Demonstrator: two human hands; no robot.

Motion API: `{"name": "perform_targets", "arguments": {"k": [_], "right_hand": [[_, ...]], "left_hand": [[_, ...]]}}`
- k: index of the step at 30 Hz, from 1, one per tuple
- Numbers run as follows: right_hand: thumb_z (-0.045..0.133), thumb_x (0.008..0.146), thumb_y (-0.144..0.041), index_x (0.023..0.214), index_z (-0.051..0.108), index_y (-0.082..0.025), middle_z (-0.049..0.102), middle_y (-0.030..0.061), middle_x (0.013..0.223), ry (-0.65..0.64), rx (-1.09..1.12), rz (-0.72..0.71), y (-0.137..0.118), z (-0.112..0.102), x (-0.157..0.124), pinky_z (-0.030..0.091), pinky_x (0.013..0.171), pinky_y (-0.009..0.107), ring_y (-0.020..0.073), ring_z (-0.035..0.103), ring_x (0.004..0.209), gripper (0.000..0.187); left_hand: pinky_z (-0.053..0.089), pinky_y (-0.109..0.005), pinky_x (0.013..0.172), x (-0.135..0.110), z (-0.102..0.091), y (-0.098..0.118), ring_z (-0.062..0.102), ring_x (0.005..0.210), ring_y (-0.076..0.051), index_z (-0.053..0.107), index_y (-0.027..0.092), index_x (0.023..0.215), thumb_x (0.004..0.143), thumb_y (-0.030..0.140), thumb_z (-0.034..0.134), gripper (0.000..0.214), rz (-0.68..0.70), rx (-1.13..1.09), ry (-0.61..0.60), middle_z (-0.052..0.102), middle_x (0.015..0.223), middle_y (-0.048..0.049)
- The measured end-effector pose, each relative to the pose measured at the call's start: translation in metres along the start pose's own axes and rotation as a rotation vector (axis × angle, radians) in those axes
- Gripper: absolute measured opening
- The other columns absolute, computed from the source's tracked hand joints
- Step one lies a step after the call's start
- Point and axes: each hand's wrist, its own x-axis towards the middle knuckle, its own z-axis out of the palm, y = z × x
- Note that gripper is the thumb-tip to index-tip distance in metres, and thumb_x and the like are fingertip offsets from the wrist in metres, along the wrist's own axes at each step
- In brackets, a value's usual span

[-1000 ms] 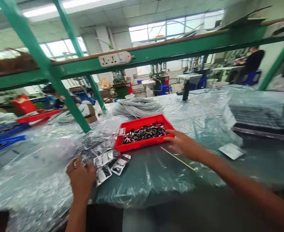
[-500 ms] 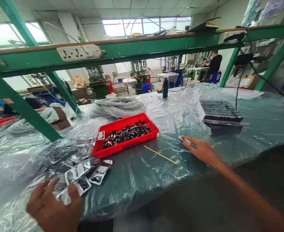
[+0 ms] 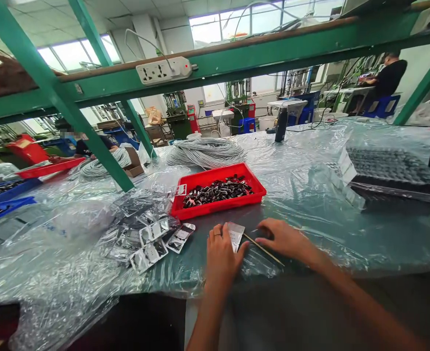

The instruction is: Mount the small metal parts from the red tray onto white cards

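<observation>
My left hand point(image 3: 223, 251) holds a small clear packet with a white printed face point(image 3: 236, 235), its fingers on one side and its thumb on the other. To its right is my right hand point(image 3: 286, 238), fingers curled, with a gap between thumb and index finger and nothing seen between them. Its thumb tip lies close to a thin wooden stick point(image 3: 268, 253); whether they touch I cannot tell. Just beyond both hands sits a red tray point(image 3: 222, 209) of small black shiny parts point(image 3: 218, 192). Several silver-edged packets point(image 3: 149, 256) lie heaped to the left.
A coil of grey cable point(image 3: 207, 152) lies behind the tray. A block of tightly packed dark pieces point(image 3: 394, 170) stands on the right. A dark bottle point(image 3: 281, 126) is farther back. A green frame point(image 3: 273, 52) with a power strip point(image 3: 164, 70) crosses overhead. People sit in the background.
My left hand has moved from the packet heap to the middle, onto the small packet. My right hand has come inward toward the stick and let go of that packet. The view has shifted left.
</observation>
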Motion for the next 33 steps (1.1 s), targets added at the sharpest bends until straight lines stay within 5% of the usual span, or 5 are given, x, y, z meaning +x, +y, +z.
{"name": "perform_targets", "arguments": {"k": [8, 13, 18, 24, 33], "right_hand": [[0.057, 0.071, -0.015, 0.062, 0.051, -0.023, 0.059, 0.0018, 0.061, -0.134, 0.026, 0.038, 0.020, -0.027, -0.002, 0.036, 0.056, 0.029, 0.0170, 0.052, 0.058, 0.013], [0.055, 0.071, -0.031, 0.073, 0.050, -0.022, 0.041, -0.0069, 0.058, 0.100, 0.914, 0.054, 0.012, -0.046, 0.024, 0.027, 0.049, 0.024, 0.0095, 0.031, 0.049, 0.011], [0.063, 0.075, -0.049, 0.066, 0.054, -0.020, 0.020, -0.0126, 0.044, 0.062, 1.524, 0.035, -0.043, -0.004, 0.070, 0.014, 0.041, 0.022, 0.0060, 0.014, 0.040, 0.032], [0.061, 0.074, -0.068, 0.050, 0.047, -0.021, 0.023, -0.0098, 0.038, 0.128, 1.464, 0.073, -0.062, 0.038, 0.092, 0.012, 0.037, 0.023, 0.0052, 0.016, 0.036, 0.054], [0.058, 0.077, -0.062, 0.049, 0.047, -0.021, 0.025, -0.0083, 0.039, 0.099, 1.423, 0.096, -0.059, 0.044, 0.073, 0.012, 0.037, 0.023, 0.0057, 0.017, 0.035, 0.051]], "left_hand": [[0.043, -0.046, 0.106, 0.003, -0.003, -0.020, 0.054, 0.120, -0.030, 0.057, 0.014, 0.131, 0.085, 0.026, 0.061, 0.048, -0.012, -0.146, -0.137, 0.055, 0.131, -0.0157], [0.043, -0.044, 0.108, 0.008, 0.007, -0.013, 0.056, 0.123, -0.028, 0.056, 0.017, 0.130, 0.082, 0.025, 0.066, 0.050, -0.020, -0.327, -0.167, 0.058, 0.131, -0.0136], [0.046, -0.046, 0.102, 0.015, 0.019, 0.003, 0.060, 0.116, -0.028, 0.059, 0.018, 0.122, 0.075, 0.020, 0.072, 0.048, -0.073, -0.357, -0.092, 0.064, 0.120, -0.0113], [0.049, -0.044, 0.096, 0.011, 0.018, 0.002, 0.061, 0.110, -0.027, 0.059, 0.020, 0.117, 0.073, 0.017, 0.074, 0.047, -0.072, -0.414, -0.065, 0.066, 0.113, -0.0087], [0.048, -0.043, 0.090, 0.013, 0.017, 0.004, 0.062, 0.103, -0.028, 0.059, 0.019, 0.109, 0.072, 0.020, 0.077, 0.042, -0.103, -0.363, -0.063, 0.066, 0.107, -0.0079]]}}
